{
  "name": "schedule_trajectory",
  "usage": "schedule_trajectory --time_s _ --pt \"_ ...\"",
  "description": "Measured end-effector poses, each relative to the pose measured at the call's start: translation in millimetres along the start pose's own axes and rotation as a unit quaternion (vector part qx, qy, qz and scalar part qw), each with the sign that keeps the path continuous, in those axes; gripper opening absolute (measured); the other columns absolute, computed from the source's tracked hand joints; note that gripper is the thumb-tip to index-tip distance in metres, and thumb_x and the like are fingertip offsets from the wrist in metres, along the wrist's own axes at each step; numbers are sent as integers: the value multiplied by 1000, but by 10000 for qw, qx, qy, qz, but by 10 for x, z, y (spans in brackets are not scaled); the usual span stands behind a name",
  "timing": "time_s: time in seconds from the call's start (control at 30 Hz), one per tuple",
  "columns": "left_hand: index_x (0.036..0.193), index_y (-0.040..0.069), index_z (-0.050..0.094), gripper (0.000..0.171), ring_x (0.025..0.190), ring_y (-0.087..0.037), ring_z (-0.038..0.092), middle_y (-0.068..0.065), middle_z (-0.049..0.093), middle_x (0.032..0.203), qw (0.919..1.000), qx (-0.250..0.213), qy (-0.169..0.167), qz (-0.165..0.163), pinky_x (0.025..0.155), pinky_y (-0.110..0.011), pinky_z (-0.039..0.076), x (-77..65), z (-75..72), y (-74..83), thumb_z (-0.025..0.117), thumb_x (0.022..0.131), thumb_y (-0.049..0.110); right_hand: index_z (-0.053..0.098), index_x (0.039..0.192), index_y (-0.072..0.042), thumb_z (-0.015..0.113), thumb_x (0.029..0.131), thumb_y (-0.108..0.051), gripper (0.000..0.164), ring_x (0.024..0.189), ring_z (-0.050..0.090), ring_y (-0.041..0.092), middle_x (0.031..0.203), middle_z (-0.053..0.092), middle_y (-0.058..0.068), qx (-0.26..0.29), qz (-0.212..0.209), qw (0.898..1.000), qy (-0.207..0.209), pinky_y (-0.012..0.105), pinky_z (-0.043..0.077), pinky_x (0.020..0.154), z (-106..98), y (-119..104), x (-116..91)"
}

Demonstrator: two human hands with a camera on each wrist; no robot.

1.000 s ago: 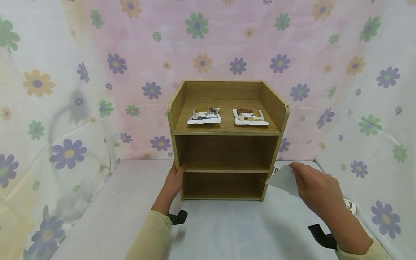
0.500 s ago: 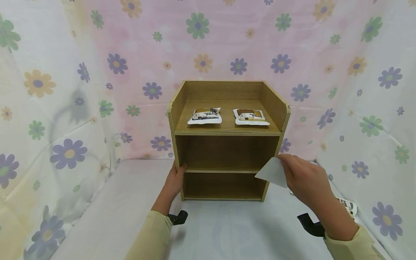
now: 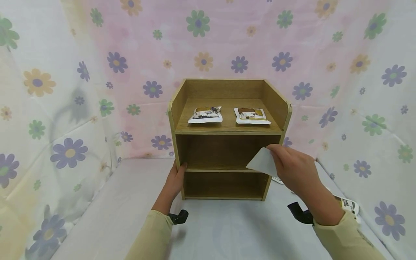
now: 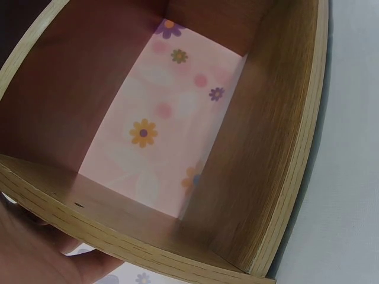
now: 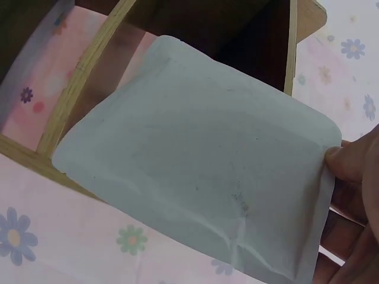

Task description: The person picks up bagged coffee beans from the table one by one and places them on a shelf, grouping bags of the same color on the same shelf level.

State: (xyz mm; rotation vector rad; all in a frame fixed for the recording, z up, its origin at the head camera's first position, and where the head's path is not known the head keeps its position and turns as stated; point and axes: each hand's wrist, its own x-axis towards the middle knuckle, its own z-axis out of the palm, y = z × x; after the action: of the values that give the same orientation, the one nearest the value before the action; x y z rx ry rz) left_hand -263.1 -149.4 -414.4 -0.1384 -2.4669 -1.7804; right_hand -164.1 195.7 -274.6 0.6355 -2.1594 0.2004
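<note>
A small wooden shelf unit (image 3: 227, 133) with two compartments under an open top stands ahead in the head view. My left hand (image 3: 173, 180) grips its left side panel, the thumb at the front edge. In the right wrist view, a white sealed pouch (image 5: 201, 148) shows its plain side, pinched along one edge by my right hand (image 5: 355, 195). The head view has this pouch overlapping the right part of the middle compartment, close to the shelf board between the two compartments. Both compartments hold nothing visible.
Two printed pouches, one at left (image 3: 206, 115) and one at right (image 3: 252, 116), lie on the top shelf. On the table's right side, another printed pouch (image 3: 348, 206) lies partly behind my right forearm. A pale pouch corner (image 3: 277, 180) shows beside the shelf unit. Flowered cloth (image 3: 130, 36) surrounds the table.
My right hand has moved left and slightly up, carrying the pouch from beside the shelf unit to the front of its middle compartment. The left hand has stayed in place.
</note>
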Motion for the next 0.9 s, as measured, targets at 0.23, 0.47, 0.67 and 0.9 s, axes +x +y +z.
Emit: schedule_trajectory --time_s 0.23,0.47,0.67,0.9 --pt "156 17 12 63 142 -40 32 -18 29 156 10000 2 21 1 114 -59 25 -1 -1 11 32 103 44 66 106 -7 69 87 -5 19 62 68 26 88 73 13 36 -62 9999 85 35 56 53 78 -3 91" --pt "156 18 12 63 141 -41 33 -18 29 156 10000 -17 18 -21 113 -60 27 1 -2 3 31 103 45 67 106 -5 68 87 -5 19 53 60 18 84 73 11 51 -95 9997 236 30 51 49 179 -1 156" --pt "156 17 13 62 140 -40 34 -19 30 155 10000 -36 27 16 113 -59 27 12 -2 -1 31 103 44 67 107 -6 68 88 -6 19 48 53 15 74 71 7 67 -97 9995 287 28 48 46 286 -4 212" --pt "156 17 13 62 141 -40 33 -18 29 156 10000 -17 44 -3 114 -58 26 9 0 -9 32 103 43 67 109 -8 68 89 -8 20 47 47 13 62 64 3 -14 -7 10000 89 27 48 46 397 11 231"
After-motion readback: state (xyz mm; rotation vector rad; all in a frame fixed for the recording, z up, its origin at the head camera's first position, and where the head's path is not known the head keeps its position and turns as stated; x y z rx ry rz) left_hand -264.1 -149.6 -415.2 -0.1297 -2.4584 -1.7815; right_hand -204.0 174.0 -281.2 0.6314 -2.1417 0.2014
